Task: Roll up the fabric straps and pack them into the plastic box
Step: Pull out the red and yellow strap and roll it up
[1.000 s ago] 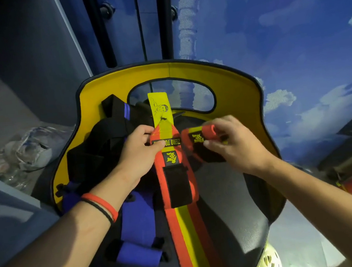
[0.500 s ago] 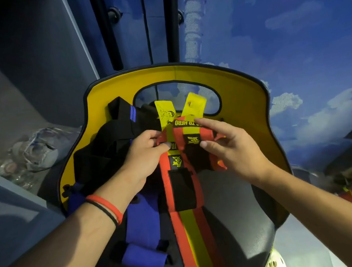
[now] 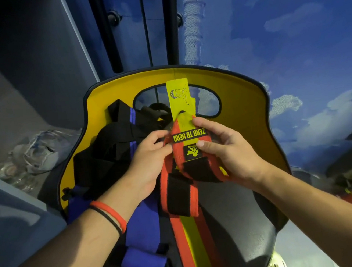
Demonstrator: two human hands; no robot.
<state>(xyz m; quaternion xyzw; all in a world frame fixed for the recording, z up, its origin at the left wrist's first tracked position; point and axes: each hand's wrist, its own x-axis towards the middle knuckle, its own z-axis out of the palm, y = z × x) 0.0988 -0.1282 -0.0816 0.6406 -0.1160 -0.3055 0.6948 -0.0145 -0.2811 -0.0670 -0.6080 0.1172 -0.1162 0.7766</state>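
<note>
1. The orange and yellow straps (image 3: 180, 155) lie one over the other above the black seat of a chair (image 3: 240, 103), with a "ZERO TO HERO" label facing up.
2. A yellow tab (image 3: 179, 97) sticks up from them against the chair's yellow back.
3. The left hand (image 3: 149, 158) pinches their left edge with curled fingers.
4. The right hand (image 3: 228, 153) clamps their right side between thumb and fingers.
5. One strap's long tail (image 3: 195, 242) runs down the seat.
6. Black and blue straps (image 3: 115, 154) are heaped just to the left, on the same seat.
7. Crumpled clear plastic (image 3: 35, 148) lies well to the left.
</note>
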